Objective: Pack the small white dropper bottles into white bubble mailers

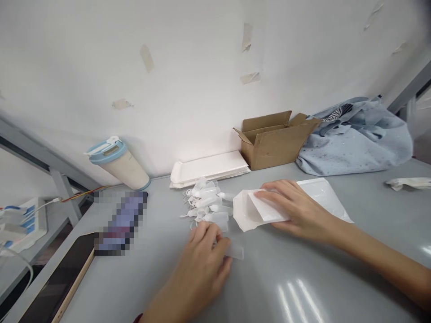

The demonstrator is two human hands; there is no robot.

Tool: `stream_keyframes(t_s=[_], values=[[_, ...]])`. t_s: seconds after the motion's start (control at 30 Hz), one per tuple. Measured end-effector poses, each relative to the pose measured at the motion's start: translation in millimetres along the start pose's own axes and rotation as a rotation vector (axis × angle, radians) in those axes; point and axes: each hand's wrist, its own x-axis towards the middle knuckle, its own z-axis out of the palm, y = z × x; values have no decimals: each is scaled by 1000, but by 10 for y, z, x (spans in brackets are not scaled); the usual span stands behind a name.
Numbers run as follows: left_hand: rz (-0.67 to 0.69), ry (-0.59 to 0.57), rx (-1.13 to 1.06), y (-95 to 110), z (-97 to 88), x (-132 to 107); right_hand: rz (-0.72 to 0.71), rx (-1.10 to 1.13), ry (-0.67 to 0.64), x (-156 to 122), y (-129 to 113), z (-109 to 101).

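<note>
White envelope (327, 197), at three o'clock from a pile of small translucent tubes (208, 193) on the grey table (256, 282); all clock positions are read from this pile. The envelope's mouth gapes toward nine o'clock, facing the pile, while its plain end points away toward three. The right hand (296, 208) grips it across the middle, fingers spread over the upper face and thumb along the near edge. The left hand (207, 255), at six o'clock, is curled with its fingers around a single translucent tube (235, 251) — the tube projects toward three o'clock past the fingertips; whether it also touches the table cannot be told. Several tubes in the pile bear thin white loops. Surroundings: at twelve o'clock, a stack of flat white envelopes (210, 168) near the wall (195, 89); at two, an open cardboard box (279, 146), with a pale blue fabric bag (360, 146) beside it, farther round toward three; at ten, a tumbler (123, 168) with a blue lid; at eight, a dark-screened phone (60, 282) — next to it, toward the pile, a pixelated object (124, 222).
</note>
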Motion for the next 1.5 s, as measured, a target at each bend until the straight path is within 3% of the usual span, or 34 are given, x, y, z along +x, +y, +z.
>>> stream_keyframes(t_s=[0.13, 0.23, 0.33, 0.6, 0.8, 1.07, 1.4, 1.5], values=[[68, 110, 27, 63, 38, 22, 5, 42, -78, 13, -30, -9], [121, 236, -143, 52, -15, 35, 26, 58, -124, 16, -29, -36], [86, 312, -253, 22, -46, 33, 33, 80, -139, 22, -46, -62], [47, 495, -156, 41, 87, 50, -49, 124, -82, 34, -252, -75], [-136, 446, -219, 114, 44, 24, -66, 139, -106, 32, -340, -71], [-333, 446, -246, 93, -50, 39, -37, 125, -55, 43, -255, -70], [-173, 301, -468, 160, -44, 39, -67, 122, -68, 31, -333, -23], [-217, 238, -528, 145, -110, 35, -73, 112, -64, 37, -338, -36]])
